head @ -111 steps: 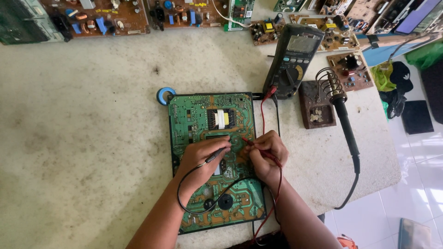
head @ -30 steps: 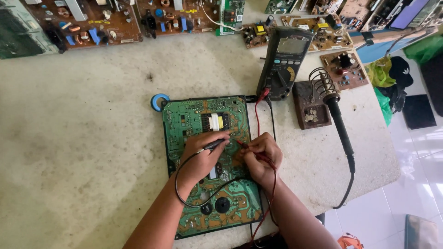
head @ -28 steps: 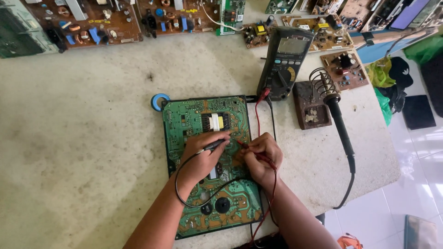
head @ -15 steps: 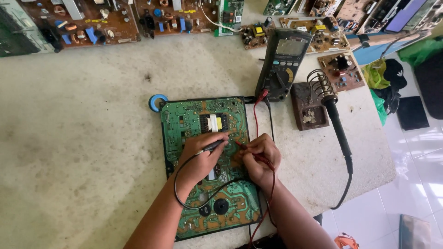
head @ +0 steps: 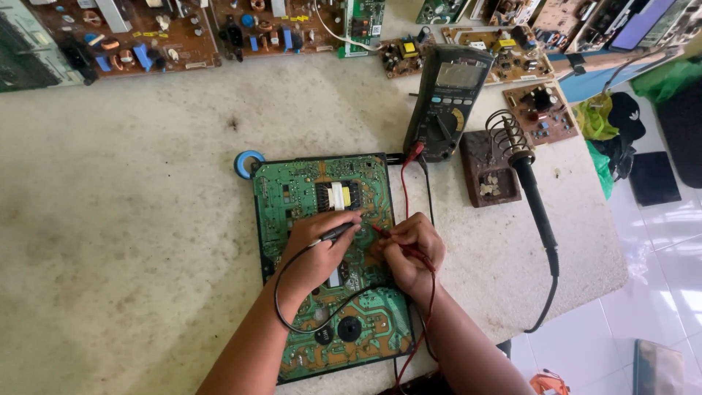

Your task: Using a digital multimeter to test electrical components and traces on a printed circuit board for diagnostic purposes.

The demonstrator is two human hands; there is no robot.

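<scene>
A green circuit board [head: 292,186] lies flat on the pale worktop, solder side up. My left hand [head: 314,249] grips a black test probe [head: 338,232] with its tip pressed on the board's middle. My right hand [head: 413,249] pinches a red test probe [head: 382,232] whose tip touches the board just right of the black one. Black and red leads run from the probes up to a dark multimeter [head: 446,99] standing behind the board.
A soldering iron [head: 534,197] rests in a coil stand on a brown base [head: 488,172] to the right. A blue tape roll [head: 248,162] sits at the board's far left corner. Several brown circuit boards [head: 146,33] line the back. The table edge falls off at right.
Both hands stay on the board with the probes; the tips have shifted only slightly. The view has drifted a little.
</scene>
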